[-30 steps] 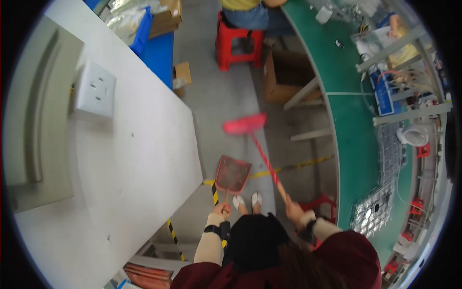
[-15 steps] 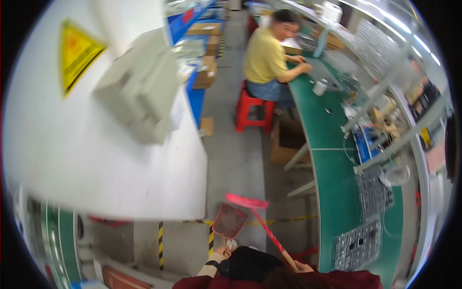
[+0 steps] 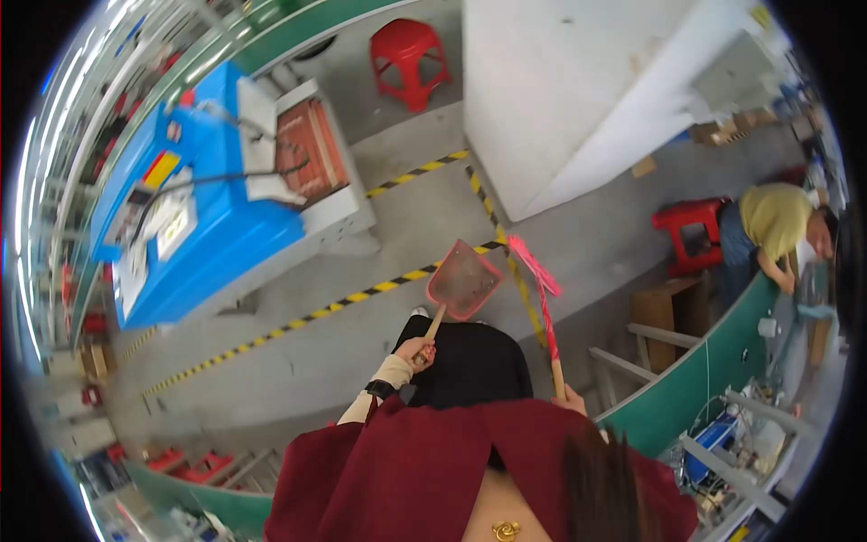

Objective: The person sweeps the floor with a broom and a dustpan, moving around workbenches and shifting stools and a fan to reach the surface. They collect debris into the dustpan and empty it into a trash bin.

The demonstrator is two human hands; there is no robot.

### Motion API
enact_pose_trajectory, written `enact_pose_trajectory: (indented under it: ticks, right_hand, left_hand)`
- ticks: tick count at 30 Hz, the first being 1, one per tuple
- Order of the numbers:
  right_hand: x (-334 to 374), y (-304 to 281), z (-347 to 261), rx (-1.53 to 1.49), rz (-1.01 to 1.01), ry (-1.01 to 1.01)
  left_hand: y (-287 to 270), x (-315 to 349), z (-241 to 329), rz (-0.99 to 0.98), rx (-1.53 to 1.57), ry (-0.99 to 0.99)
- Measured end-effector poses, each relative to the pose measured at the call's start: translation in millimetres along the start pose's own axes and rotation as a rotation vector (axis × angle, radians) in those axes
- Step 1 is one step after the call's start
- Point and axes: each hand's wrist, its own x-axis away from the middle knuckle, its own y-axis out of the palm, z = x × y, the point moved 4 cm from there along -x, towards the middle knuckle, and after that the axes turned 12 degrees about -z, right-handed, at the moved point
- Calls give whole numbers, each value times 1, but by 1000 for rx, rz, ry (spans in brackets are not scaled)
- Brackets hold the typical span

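Note:
My left hand [image 3: 416, 354] is closed around the short wooden handle of a red dustpan [image 3: 464, 282], which is held low in front of my legs with small bits in its pan. My right hand [image 3: 569, 400] grips the wooden end of a broom [image 3: 547, 316] with a red-wrapped stick. Its pink bristle head [image 3: 535, 266] points away from me, just right of the dustpan and apart from it.
Yellow-and-black tape [image 3: 361, 294] marks the grey floor. A blue machine [image 3: 212, 203] stands at left, a red stool [image 3: 409, 63] beyond it. A white pillar-like block [image 3: 578, 99] rises ahead. At right, a person in yellow [image 3: 775, 217] sits by the green bench [image 3: 668, 393].
My view has swung left, so the blue machine and the far stool come in and the seated person shifts to the right edge. Both hands keep hold of the dustpan and broom.

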Motion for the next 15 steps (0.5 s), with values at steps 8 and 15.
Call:
enact_pose_trajectory:
  ticks: [8, 15]
  right_hand:
    - [-41, 123, -67, 477, -312, -51]
    - [-65, 295, -147, 990, -617, -31]
  left_hand:
    - [-165, 97, -12, -150, 419, 104]
    - [-312, 180, -36, -90, 715, 393]
